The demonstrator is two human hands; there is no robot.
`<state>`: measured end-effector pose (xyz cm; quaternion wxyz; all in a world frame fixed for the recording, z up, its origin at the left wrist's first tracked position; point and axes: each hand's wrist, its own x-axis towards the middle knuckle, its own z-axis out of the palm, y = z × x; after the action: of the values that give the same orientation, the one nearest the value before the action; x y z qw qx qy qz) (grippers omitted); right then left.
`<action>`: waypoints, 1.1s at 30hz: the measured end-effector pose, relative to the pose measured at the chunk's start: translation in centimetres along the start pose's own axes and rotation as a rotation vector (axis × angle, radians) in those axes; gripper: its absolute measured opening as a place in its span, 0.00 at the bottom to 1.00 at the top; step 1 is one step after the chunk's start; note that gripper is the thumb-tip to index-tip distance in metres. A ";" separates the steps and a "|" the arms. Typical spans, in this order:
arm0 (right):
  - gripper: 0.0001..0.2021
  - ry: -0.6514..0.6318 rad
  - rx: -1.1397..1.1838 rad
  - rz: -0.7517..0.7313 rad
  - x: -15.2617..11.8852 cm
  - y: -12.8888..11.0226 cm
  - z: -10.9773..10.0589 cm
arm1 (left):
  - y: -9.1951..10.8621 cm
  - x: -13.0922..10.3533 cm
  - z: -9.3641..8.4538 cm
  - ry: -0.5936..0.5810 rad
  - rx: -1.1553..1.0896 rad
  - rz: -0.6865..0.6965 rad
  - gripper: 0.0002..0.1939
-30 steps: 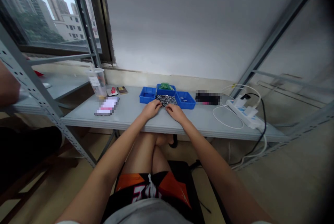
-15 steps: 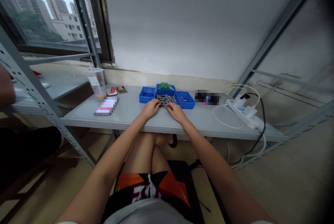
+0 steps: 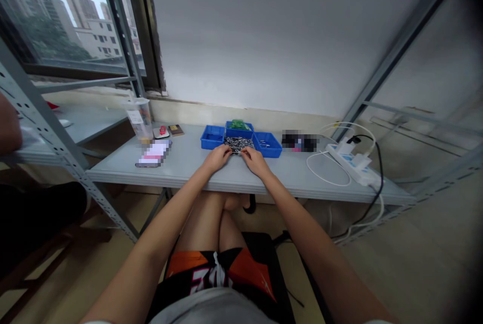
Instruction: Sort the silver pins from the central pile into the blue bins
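Note:
A heap of small shiny metal pieces [image 3: 239, 143] lies on the table between the blue bins; their exact kind is too small to make out. At its near left edge is my left hand [image 3: 219, 158], thumb and fingers pinched together. My right hand [image 3: 256, 161] is also pinched, at the near right edge of the heap. Whatever the fingertips hold is too small to name. One blue bin [image 3: 213, 137] stands left of the heap. The right blue bin [image 3: 268, 152] has a few thin metal pieces in it, and the back blue bin [image 3: 240, 133] holds green items [image 3: 239, 124].
On the grey table [image 3: 184, 168] lie a phone [image 3: 154, 154], a plastic cup [image 3: 140, 120] and a small red item [image 3: 162, 130] at left. To the right are a blurred dark object [image 3: 301, 141] and a power strip [image 3: 352, 165] with cables. Another person's arm [image 3: 8, 128] shows at far left.
My right hand's fingertips have shifted very slightly along the near edge of the heap. My left hand stays nearly in place. The person's arm at far left has moved a little.

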<state>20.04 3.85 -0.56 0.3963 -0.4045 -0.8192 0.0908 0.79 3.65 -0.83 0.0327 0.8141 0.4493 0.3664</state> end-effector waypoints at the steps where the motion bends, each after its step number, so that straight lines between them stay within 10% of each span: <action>1: 0.07 0.000 0.002 0.001 0.0 0.0 0.0 | 0.0 0.0 0.0 -0.001 0.000 0.002 0.09; 33: 0.08 -0.007 0.008 0.011 0.0 0.1 0.1 | -0.1 0.0 0.0 -0.003 -0.008 0.012 0.09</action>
<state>20.06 3.93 -0.70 0.3944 -0.4071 -0.8180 0.0978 0.74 3.70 -0.87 0.0347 0.8171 0.4430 0.3672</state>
